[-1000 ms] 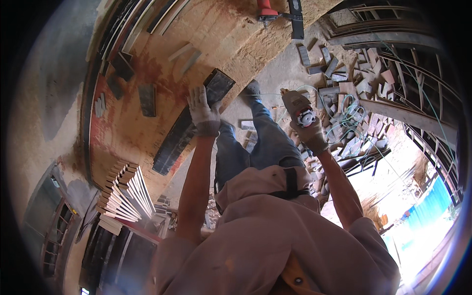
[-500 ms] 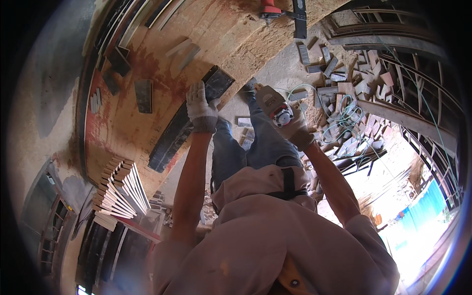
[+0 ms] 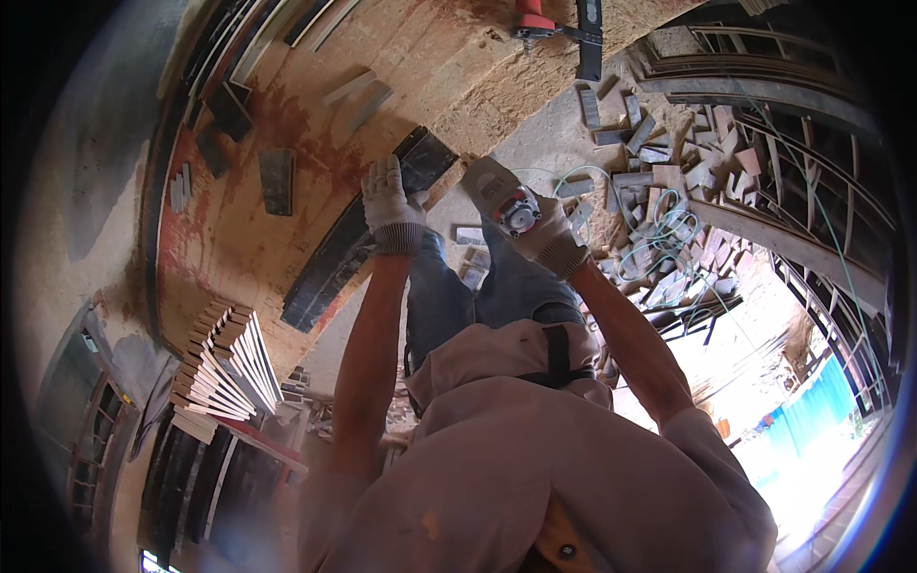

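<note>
My left hand (image 3: 389,202), in a pale work glove, lies with its fingers stretched out on a long dark board (image 3: 330,272). This board lies slantwise along the edge of the wooden worktable (image 3: 315,181). Beyond my fingers a shorter dark piece (image 3: 427,159) is at the board's far end; whether the two are joined I cannot tell. My gloved right hand (image 3: 552,234) is closed around a grey nail gun (image 3: 495,194) with a round silver and red cap. Its nose, hidden beneath its body, is near the table edge beside the dark piece.
Loose short wood pieces (image 3: 277,181) lie on the table, and a red tool (image 3: 532,21) rests at its far edge. Fanned strips (image 3: 229,368) are stacked at left. Offcuts (image 3: 659,153) and a coiled teal hose (image 3: 669,229) cover the floor at right.
My right hand has carried the nail gun to the left, closer to the table edge and the board's far end. My left hand stays flat on the board.
</note>
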### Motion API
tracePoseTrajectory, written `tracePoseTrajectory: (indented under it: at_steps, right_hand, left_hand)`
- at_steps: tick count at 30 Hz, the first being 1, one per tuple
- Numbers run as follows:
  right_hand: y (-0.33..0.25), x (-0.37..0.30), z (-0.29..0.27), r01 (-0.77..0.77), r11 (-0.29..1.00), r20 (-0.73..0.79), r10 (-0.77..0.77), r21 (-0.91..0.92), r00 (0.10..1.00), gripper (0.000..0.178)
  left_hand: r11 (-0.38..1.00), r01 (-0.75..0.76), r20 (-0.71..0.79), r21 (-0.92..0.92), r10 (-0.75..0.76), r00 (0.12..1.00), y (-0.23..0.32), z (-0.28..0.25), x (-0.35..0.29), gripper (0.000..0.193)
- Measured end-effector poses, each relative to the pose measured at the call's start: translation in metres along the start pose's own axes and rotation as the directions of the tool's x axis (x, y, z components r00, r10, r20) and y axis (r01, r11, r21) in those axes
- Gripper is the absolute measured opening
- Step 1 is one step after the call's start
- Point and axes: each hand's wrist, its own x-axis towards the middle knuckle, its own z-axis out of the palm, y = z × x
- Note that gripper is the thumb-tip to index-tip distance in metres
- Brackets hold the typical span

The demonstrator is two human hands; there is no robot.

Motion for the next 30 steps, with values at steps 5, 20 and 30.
tracePoseTrajectory:
  at_steps: [5, 20, 30]
  right_hand:
    - [-0.001, 0.009, 0.005, 0.038, 0.999, 0.015, -0.038, -0.01, 0.999, 0.05]
    - [-0.004, 0.039, 0.024, 0.061, 0.998, 0.001, -0.061, 0.0, 0.998, 0.043]
    - [-0.012, 0.042, 0.028, -0.042, 0.98, 0.029, 0.049, -0.197, 0.998, 0.049]
  left_hand:
    - [0.999, 0.032, 0.054, 0.04, -0.034, 0.998, 0.003, -0.001, 0.002, 0.086]
    - [0.993, 0.009, -0.055, -0.117, -0.016, 0.998, -0.003, 0.002, 0.0, 0.083]
    - [0.993, 0.07, 0.021, -0.096, -0.069, 0.997, -0.005, 0.007, -0.002, 0.081]
